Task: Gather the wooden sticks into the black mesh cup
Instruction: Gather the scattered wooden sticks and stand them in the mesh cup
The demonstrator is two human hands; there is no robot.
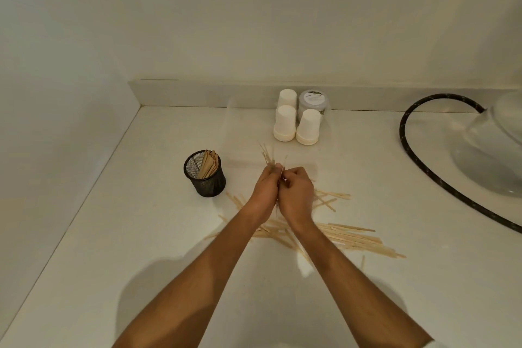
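Note:
The black mesh cup (pixel 204 175) stands upright on the white counter, left of my hands, with several wooden sticks leaning inside it. My left hand (pixel 264 188) and my right hand (pixel 296 192) are pressed together above the counter, both gripping one upright bundle of wooden sticks (pixel 268 154) whose tips fan out above my fingers. Several loose wooden sticks (pixel 353 237) lie scattered on the counter beneath and to the right of my wrists; some are hidden under my forearms.
Three upside-down white paper cups (pixel 285 124) and a lidded round tub (pixel 313 100) stand by the back wall. A black hose (pixel 423 175) curves along a white basin (pixel 491 155) at the right. A wall closes the counter's left side.

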